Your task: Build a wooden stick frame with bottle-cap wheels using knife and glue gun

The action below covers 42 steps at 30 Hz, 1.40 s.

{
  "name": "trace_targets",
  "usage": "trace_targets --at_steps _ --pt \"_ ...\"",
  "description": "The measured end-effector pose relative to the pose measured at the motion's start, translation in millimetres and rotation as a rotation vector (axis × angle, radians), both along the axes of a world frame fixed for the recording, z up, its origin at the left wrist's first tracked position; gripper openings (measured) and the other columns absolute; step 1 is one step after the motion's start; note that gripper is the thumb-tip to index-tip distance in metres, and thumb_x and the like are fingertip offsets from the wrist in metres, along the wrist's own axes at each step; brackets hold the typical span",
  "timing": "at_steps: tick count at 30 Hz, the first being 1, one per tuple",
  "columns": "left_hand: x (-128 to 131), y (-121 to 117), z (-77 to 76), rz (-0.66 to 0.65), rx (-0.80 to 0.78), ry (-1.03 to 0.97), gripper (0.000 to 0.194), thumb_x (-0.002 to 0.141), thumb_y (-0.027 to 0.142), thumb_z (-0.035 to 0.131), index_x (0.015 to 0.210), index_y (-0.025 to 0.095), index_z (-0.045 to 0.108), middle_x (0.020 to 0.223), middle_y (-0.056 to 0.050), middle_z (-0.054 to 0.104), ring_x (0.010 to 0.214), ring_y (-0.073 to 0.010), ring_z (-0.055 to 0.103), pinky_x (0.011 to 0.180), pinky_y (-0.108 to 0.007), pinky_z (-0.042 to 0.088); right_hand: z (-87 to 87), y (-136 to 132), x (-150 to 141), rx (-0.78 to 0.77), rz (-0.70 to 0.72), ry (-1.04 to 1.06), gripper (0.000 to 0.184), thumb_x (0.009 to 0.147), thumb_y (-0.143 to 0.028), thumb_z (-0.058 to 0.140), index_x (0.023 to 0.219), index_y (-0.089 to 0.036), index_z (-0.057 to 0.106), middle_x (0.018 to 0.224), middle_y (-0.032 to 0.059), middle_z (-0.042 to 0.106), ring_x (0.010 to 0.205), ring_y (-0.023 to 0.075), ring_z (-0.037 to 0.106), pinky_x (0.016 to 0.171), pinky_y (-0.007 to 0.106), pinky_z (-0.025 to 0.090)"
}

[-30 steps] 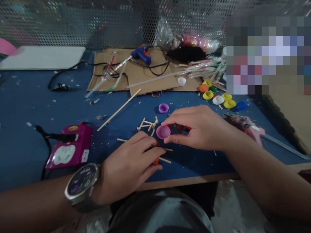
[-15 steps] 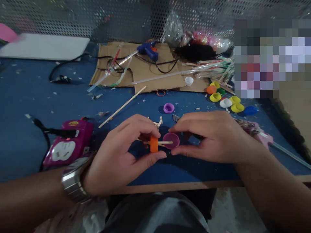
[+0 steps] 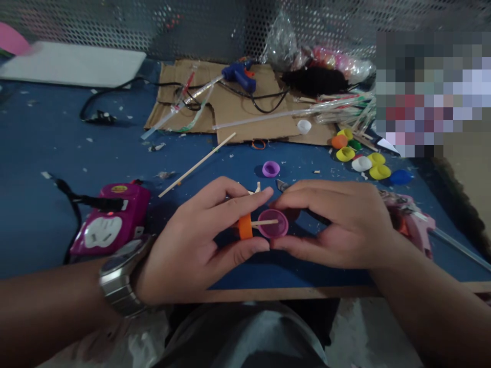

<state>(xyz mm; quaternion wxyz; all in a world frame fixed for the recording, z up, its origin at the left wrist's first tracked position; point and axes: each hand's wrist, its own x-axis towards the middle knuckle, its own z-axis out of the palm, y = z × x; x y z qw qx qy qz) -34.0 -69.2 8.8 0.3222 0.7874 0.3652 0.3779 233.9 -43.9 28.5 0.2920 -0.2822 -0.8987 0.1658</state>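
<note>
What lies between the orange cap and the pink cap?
At least one wooden stick, reaching from the orange cap to the pink cap, in the head view.

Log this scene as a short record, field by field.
Left hand: holds round orange plastic cap
Right hand: holds round pink plastic cap
Between hands: thin pale wooden stick reaching from orange cap across pink cap's opening; contact unclear
Beyond hands: round purple plastic cap
Tools: blue plastic glue gun on brown cardboard; pink plastic glue gun
Power: magenta plastic socket box, black plug inserted
</note>
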Motion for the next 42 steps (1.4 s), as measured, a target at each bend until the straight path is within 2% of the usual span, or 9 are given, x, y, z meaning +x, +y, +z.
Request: trace_targets --at_steps 7,13,19,22,25,30,33,38,42 --pt "1.6 -2.5 0.6 -0.033 -0.001 -0.052 0.039 0.108 0.042 0.069 0.141 0.025 0.081 0.116 -0.014 0.084 0.102 -0.0319 0.077 0.095 -0.043 0.063 2.3 -6.8 -5.9 -0.040 -0.043 0.089 0.031 0.094 -0.044 0.092 0.113 -0.027 0.076 0.102 0.0029 0.088 0.091 0.0218 0.085 0.082 0.031 0.069" --pt "2.1 -4.7 1.0 -0.073 -0.052 -0.070 0.044 0.105 0.044 0.075 0.148 0.032 0.079 0.132 -0.009 0.087 0.110 -0.0322 0.085 0.099 -0.040 0.067 0.8 -9.6 -9.7 -0.039 -0.024 0.119 0.030 0.095 -0.043 0.092 0.113 -0.024 0.076 0.101 0.0047 0.089 0.086 0.0208 0.086 0.074 0.028 0.069" --pt "3.2 -5.9 7.8 -0.022 -0.083 -0.093 0.039 0.099 0.045 0.084 0.137 0.036 0.085 0.104 -0.005 0.091 0.079 -0.0269 0.085 0.073 -0.035 0.066 -8.3 -15.1 -7.2 -0.125 -0.049 0.226 0.034 0.086 -0.042 0.100 0.112 -0.031 0.080 0.109 0.0059 0.090 0.089 0.0277 0.088 0.075 0.039 0.073" --pt "4.1 -6.7 8.7 -0.009 -0.151 -0.154 0.037 0.094 0.042 0.090 0.130 0.036 0.088 0.092 -0.005 0.089 0.078 -0.0281 0.084 0.076 -0.037 0.066 -14.1 -18.7 -6.0 -0.187 -0.062 0.285 0.036 0.085 -0.034 0.100 0.115 -0.033 0.080 0.116 0.0071 0.090 0.093 0.0295 0.089 0.076 0.042 0.074" --pt "4.0 -7.7 7.0 -0.004 -0.149 -0.157 0.036 0.095 0.041 0.088 0.130 0.032 0.088 0.086 -0.006 0.087 0.081 -0.0283 0.084 0.082 -0.037 0.067 -17.8 -20.6 -6.2 -0.260 -0.062 0.327 0.037 0.085 -0.027 0.099 0.116 -0.033 0.079 0.113 0.0066 0.089 0.097 0.0301 0.088 0.080 0.044 0.074" --pt "2.6 -7.5 4.8 -0.029 -0.047 -0.081 0.040 0.099 0.044 0.084 0.136 0.028 0.085 0.081 -0.005 0.085 0.074 -0.0253 0.082 0.082 -0.036 0.067 -18.0 -17.8 -8.8 -0.258 -0.047 0.370 0.039 0.087 -0.035 0.099 0.119 -0.034 0.077 0.108 0.0049 0.087 0.091 0.0270 0.086 0.079 0.042 0.074" --pt "4.2 -6.6 6.4 -0.021 -0.135 -0.127 0.038 0.097 0.045 0.086 0.133 0.031 0.086 0.070 -0.001 0.080 0.068 -0.0244 0.079 0.077 -0.035 0.065 -14.8 -12.9 -9.9 -0.223 -0.026 0.321 0.039 0.088 -0.042 0.099 0.121 -0.035 0.079 0.106 0.0053 0.087 0.090 0.0292 0.085 0.082 0.046 0.073" --pt "8.9 -7.5 7.2 -0.037 -0.360 -0.260 0.043 0.092 0.034 0.092 0.134 0.029 0.086 0.067 0.003 0.073 0.050 -0.0154 0.060 0.053 -0.028 0.055 -11.1 -7.2 -9.3 -0.159 0.015 0.278 0.053 0.083 -0.042 0.102 0.131 -0.035 0.082 0.104 0.0056 0.087 0.092 0.0305 0.084 0.082 0.048 0.072" --pt "10.5 -9.8 3.8 -0.044 -0.405 -0.290 0.043 0.094 0.028 0.087 0.137 0.024 0.083 0.063 0.006 0.061 0.052 -0.0131 0.055 0.052 -0.025 0.054 -13.8 -5.6 -8.9 -0.143 0.025 0.281 0.059 0.079 -0.041 0.105 0.133 -0.035 0.082 0.104 0.0055 0.087 0.092 0.0294 0.084 0.081 0.045 0.072"
